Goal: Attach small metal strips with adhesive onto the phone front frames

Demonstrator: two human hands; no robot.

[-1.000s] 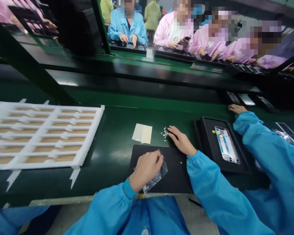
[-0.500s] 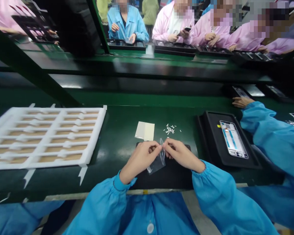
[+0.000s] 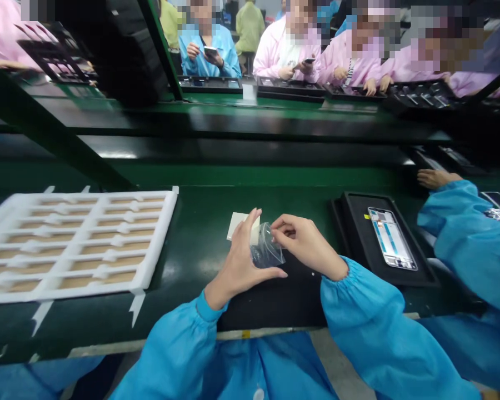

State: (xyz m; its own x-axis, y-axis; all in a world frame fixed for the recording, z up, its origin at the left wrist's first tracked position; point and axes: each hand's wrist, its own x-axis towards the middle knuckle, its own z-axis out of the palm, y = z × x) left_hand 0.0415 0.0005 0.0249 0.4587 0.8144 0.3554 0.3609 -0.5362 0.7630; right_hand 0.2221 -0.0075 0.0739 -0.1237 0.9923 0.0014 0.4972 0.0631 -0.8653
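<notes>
A small clear zip bag (image 3: 269,250) hangs tilted over the black mat (image 3: 275,303). My right hand (image 3: 302,239) pinches its upper right edge between thumb and fingers. Beside the bag is my left hand (image 3: 239,264), with thumb and fingers spread wide apart; whether its palm touches the bag, I cannot tell. Behind the left fingers lies a pale paper piece (image 3: 236,222), partly covered. The small white strips on the bench are hidden behind my right hand. A tiny white bit (image 3: 313,273) rests on the mat's right side.
To the left, a white foam tray (image 3: 144,269) has brown-bottomed slots. A black tray (image 3: 358,261) on the right carries a phone frame (image 3: 391,239). A co-worker's blue sleeve (image 3: 462,228) reaches in at far right. People sit across the line.
My left hand has let go of the bag's edge and spread its fingers. The bag has risen and turned in my right hand's pinch. The co-worker's hand has shifted right.
</notes>
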